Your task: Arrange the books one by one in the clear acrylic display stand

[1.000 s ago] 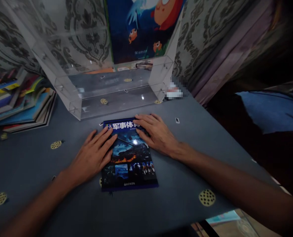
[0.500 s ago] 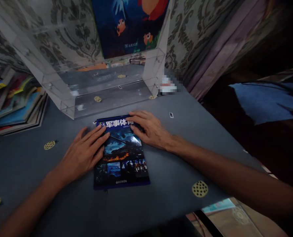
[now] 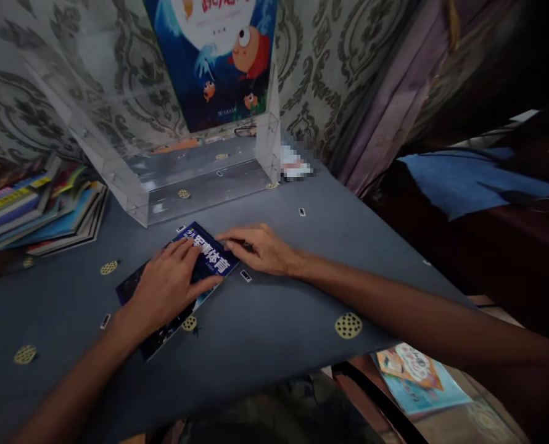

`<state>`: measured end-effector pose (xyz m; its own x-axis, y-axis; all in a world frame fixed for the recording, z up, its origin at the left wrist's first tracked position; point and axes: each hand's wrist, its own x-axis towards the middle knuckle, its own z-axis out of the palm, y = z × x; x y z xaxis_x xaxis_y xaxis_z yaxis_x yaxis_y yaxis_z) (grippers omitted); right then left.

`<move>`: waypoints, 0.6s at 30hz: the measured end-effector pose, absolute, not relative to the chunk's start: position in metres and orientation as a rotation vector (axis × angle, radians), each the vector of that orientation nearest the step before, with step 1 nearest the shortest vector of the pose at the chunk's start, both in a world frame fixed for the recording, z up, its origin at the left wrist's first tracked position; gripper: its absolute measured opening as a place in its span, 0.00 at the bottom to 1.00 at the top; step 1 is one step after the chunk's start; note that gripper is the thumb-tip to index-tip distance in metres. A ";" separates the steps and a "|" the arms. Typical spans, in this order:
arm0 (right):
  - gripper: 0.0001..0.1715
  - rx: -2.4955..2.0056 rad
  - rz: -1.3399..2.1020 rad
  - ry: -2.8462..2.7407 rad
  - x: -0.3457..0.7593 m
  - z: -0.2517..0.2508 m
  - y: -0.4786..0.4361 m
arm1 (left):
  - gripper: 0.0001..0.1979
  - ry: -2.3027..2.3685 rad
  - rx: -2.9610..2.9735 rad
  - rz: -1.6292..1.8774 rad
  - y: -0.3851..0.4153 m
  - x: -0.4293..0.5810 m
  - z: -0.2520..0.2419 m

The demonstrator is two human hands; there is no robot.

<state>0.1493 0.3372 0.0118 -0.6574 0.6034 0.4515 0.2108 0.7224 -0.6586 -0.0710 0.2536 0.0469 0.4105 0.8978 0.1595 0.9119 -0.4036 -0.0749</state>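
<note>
A dark blue book (image 3: 210, 259) with white characters on its cover lies on the grey table (image 3: 265, 320), turned at a slant. My left hand (image 3: 170, 287) rests flat on the cover with fingers stretched out. My right hand (image 3: 256, 250) lies at the book's top right corner, fingers extended and touching its edge. Just behind the book stands a clear acrylic case (image 3: 195, 172) with a blue cartoon book (image 3: 214, 61) upright inside it.
A stack of books (image 3: 38, 209) lies at the left of the table. Patterned wallpaper (image 3: 321, 74) and a curtain (image 3: 385, 111) stand behind. Another picture book (image 3: 417, 376) lies on the floor below the table's right edge. A blue cloth (image 3: 469, 179) is at the right.
The book has been turned counter-clockwise and shifted left under both hands. My view has moved up and to the right.
</note>
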 end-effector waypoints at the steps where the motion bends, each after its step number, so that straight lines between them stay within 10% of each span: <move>1: 0.19 -0.613 0.771 -2.240 0.148 0.012 0.336 | 0.31 -1.611 -2.500 -0.120 0.249 -0.065 0.047; 18: 0.21 -0.605 0.930 -2.164 0.143 0.018 0.334 | 0.16 -1.688 -2.418 0.025 0.225 -0.035 0.056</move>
